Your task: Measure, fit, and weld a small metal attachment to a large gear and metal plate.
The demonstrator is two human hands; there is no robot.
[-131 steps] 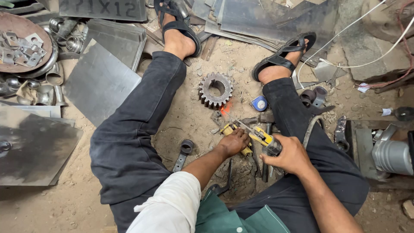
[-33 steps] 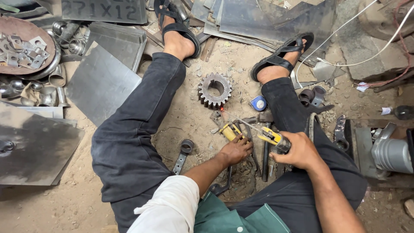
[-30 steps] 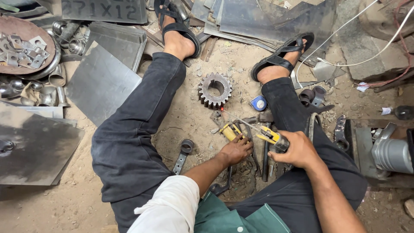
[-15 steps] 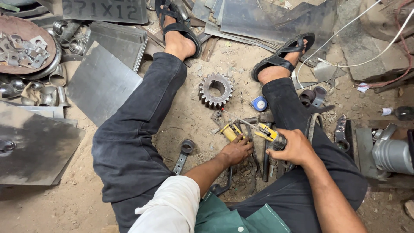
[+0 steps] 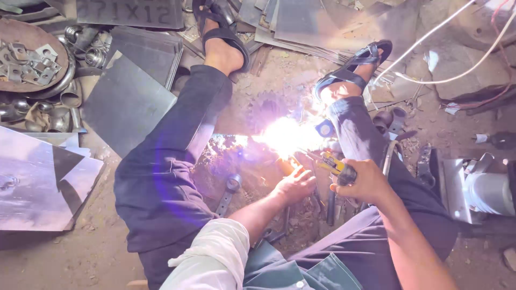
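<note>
I sit on the dirt floor with my legs spread. My right hand [image 5: 361, 183] grips a yellow and black welding electrode holder [image 5: 334, 165]. Its tip points left into a bright white welding arc [image 5: 285, 137] between my legs. My left hand [image 5: 294, 185] rests just below the arc, fingers closed on a small yellow-handled metal piece [image 5: 285, 165] lying on the ground. The glare washes out the toothed gear [image 5: 264, 110] beyond the arc.
Flat steel plates [image 5: 126, 102] lie at my left. A rusty dish of small metal brackets [image 5: 27, 64] and pipe elbows sit far left. A wrench [image 5: 228, 190] lies by my left thigh. White cables [image 5: 446, 53] run at upper right; a grey machine [image 5: 484, 188] stands right.
A bright welding arc has flared up between my legs where none was before. Both hands have stayed in nearly the same place.
</note>
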